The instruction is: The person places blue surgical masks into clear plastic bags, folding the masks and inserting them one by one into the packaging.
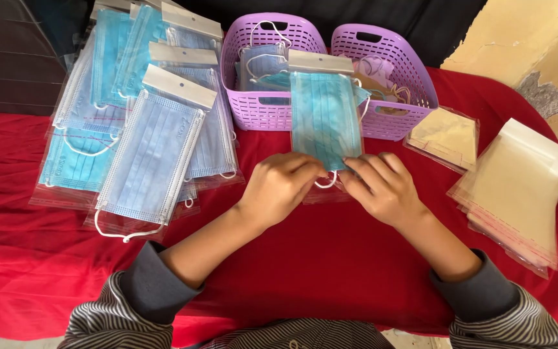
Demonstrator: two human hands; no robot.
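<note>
While flat on red cloth (330, 258), pleated blue mask's clear sleeve (325, 119), pinched by left hand (279, 184), right hand (382, 187).

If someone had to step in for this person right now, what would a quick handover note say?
Left hand and right hand: both pinch the bottom edge of a clear pouch with a blue mask inside, lying on the red cloth.
Done: a pile of packed masks lies to the left.
Supplies: loose masks fill the two purple baskets behind; empty pouches are stacked on the right.
Left: the pouch in hand looks not yet sealed, and the baskets hold more masks to pack.
</note>
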